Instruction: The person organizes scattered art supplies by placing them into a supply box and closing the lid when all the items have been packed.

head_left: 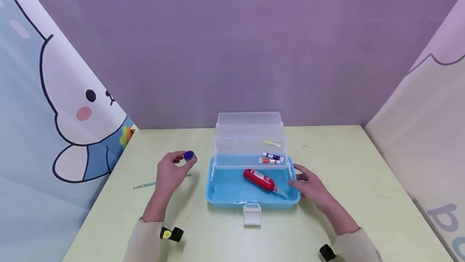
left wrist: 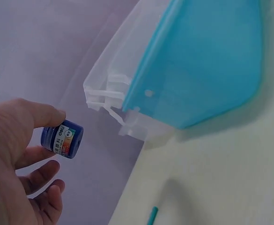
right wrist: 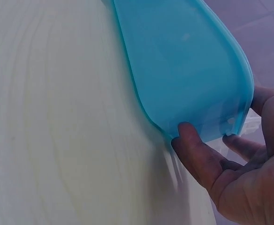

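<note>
My left hand (head_left: 170,171) pinches a small blue paint jar (left wrist: 62,139) between thumb and fingers, held up over the table left of the storage box (head_left: 227,187). The jar's label faces the left wrist camera. At the box's right side, my right hand (head_left: 312,187) grips the wall, thumb over the rim and fingers against the outside. The light-blue box stands with its lid raised. Inside on its floor lies a red bottle (head_left: 259,180) with a pointed clear nozzle. Behind it, small yellow, dark blue and orange paint tubes (head_left: 269,160) show at the translucent tray section.
A thin teal rod with a metal tip (head_left: 144,185) lies on the table, passing behind my left wrist. The box's white latch (head_left: 252,214) hangs toward me at the front. A purple backdrop (head_left: 232,52) rises behind the pale table (head_left: 338,149).
</note>
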A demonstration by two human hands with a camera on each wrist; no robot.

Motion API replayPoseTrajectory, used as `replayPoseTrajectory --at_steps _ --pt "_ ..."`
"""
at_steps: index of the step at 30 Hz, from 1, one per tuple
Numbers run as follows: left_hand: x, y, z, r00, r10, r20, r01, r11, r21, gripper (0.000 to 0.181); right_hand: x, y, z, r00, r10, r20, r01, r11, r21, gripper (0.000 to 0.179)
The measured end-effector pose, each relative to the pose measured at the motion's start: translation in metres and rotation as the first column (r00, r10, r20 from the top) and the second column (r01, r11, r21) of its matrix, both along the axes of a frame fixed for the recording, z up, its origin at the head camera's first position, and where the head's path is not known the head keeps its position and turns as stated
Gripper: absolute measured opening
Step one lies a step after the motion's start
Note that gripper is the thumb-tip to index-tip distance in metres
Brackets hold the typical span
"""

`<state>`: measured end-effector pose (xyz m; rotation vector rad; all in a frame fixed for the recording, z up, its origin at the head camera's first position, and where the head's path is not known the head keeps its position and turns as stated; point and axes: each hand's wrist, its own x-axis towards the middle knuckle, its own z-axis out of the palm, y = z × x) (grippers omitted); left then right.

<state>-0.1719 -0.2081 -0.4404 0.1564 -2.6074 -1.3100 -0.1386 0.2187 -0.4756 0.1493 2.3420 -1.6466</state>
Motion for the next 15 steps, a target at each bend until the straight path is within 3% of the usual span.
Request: replayPoseTrajectory --at_steps 15 --pt "-0.027 0.025 0.03 0.998 -0.055 -0.023 0.055 0.998 -0.011 0.05 0.0 0.0 -0.002 1.0 -0.001 0.01 0.001 1.0 0.004 0.069"
